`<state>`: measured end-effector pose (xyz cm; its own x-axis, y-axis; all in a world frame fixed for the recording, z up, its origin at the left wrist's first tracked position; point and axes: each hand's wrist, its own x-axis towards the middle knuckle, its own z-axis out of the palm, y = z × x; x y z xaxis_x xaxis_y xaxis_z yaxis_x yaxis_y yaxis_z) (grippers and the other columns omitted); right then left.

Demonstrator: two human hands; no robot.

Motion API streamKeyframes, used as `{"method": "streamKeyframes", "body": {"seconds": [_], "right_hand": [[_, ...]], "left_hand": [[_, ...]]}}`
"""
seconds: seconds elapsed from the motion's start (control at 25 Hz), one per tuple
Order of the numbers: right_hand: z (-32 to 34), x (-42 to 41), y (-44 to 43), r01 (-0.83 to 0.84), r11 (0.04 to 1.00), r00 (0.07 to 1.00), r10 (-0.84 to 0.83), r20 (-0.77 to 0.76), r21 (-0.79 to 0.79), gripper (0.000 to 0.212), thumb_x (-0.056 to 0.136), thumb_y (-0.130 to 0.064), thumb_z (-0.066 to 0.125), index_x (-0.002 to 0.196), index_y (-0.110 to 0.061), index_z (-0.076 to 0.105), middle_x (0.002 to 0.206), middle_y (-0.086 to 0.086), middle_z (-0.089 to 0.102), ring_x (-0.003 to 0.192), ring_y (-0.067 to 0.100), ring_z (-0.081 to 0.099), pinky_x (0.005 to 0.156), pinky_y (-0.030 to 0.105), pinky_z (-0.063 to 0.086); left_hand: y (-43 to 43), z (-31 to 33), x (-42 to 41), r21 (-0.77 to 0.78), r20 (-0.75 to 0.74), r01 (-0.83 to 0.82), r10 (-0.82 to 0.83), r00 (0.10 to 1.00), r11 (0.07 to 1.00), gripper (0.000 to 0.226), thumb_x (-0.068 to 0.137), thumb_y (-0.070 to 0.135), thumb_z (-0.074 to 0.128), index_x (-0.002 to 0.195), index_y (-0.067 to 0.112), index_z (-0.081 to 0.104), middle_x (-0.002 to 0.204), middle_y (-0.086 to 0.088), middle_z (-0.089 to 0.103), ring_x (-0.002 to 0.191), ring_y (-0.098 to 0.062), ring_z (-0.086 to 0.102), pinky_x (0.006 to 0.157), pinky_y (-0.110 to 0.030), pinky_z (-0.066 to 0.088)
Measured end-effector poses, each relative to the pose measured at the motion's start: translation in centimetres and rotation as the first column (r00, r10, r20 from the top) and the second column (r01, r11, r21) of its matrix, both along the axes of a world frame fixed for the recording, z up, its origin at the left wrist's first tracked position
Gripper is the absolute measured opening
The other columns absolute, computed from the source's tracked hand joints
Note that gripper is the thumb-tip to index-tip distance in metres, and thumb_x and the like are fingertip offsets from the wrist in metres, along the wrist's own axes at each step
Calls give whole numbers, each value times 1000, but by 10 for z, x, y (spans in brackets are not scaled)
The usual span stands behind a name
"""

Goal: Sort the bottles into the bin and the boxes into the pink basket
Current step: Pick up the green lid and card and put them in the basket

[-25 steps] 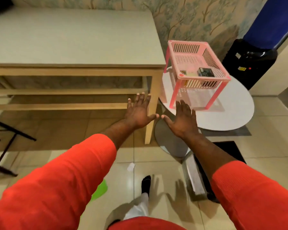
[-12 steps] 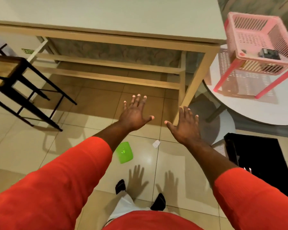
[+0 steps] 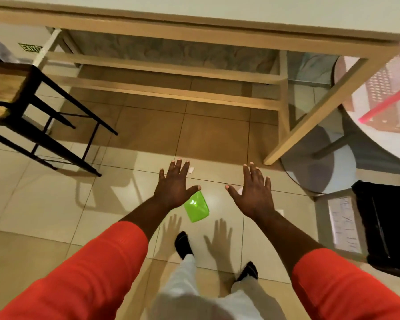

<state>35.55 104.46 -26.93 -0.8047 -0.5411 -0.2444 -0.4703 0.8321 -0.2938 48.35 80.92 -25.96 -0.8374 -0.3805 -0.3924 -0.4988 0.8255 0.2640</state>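
Hands hover splayed and empty: left hand [image 3: 174,188] is nearer the green container [image 3: 196,207], long axis pointing away from the person; right hand [image 3: 254,192] sits farther aside.

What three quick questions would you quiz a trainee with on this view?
1. True or false: the left hand grips the flat green plastic item on the floor.
2. The right hand is: A) spread open, holding nothing; B) pinching a box; C) resting on the wooden table.
3. Fill in: the pink plastic basket stands on a ___.

Key: 1 false, since the hand is spread flat; 2 A; 3 round white table.
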Motion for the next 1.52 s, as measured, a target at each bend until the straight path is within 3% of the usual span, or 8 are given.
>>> {"method": "streamKeyframes", "body": {"seconds": [0.2,0.36,0.84,1.0,1.12,1.32,1.4,1.52], "right_hand": [[-40,-5,-47,42,999,997,-44,56,25,94,91,-77,32,161,-17,17,170,8,13,155,27,15,125,55,10],[-121,-28,-67,44,997,995,-49,85,61,90,93,-73,35,161,-15,19,169,9,16,155,27,16,124,55,14],[-529,-112,-47,114,974,976,-147,161,196,85,97,-63,44,161,-12,20,169,9,16,156,26,14,125,51,12],[-630,-135,-31,179,963,959,-217,184,203,78,99,-49,53,159,-8,24,168,14,19,154,32,19,121,50,24],[-689,-148,-17,225,950,947,-265,181,214,73,99,-35,56,158,-7,24,167,15,19,153,34,20,117,53,32],[-753,-159,4,282,920,921,-339,192,271,77,97,-26,56,161,-11,16,167,22,10,152,43,15,113,57,36],[-764,-159,5,283,915,905,-354,236,288,77,97,-25,56,161,-13,14,167,23,9,150,46,16,110,58,38],[-771,-150,1,256,934,936,-304,179,250,74,92,-17,59,157,-10,26,157,24,29,135,47,36,99,54,47]], "left_hand": [[-56,-44,-14,32,73,12,-15,997,999,95,92,71,44,163,21,4,170,-9,2,157,-26,0,123,-55,9],[-75,-128,-43,70,101,2,-9,995,998,93,93,69,43,163,23,2,171,-6,1,157,-23,2,124,-52,9],[-106,-547,-133,57,238,52,-65,969,997,93,95,62,49,163,17,3,169,-12,8,156,-28,11,121,-53,22],[-118,-646,-153,53,257,50,-62,964,997,93,95,53,57,163,20,2,170,-11,0,150,-35,27,117,-49,32],[-135,-701,-173,16,233,56,-58,971,998,94,92,37,67,163,23,6,170,-12,-1,140,-44,40,105,-52,42],[-161,-754,-204,-47,182,147,-136,974,988,87,88,12,63,161,15,16,168,-18,6,145,-45,33,103,-60,43],[-164,-763,-214,-51,218,149,-135,967,987,83,88,7,60,160,14,18,165,-17,17,139,-46,37,102,-60,44],[-155,-766,-220,-89,205,149,-129,970,985,66,86,4,58,148,7,36,139,-25,41,120,-49,48,92,-60,49]]}}
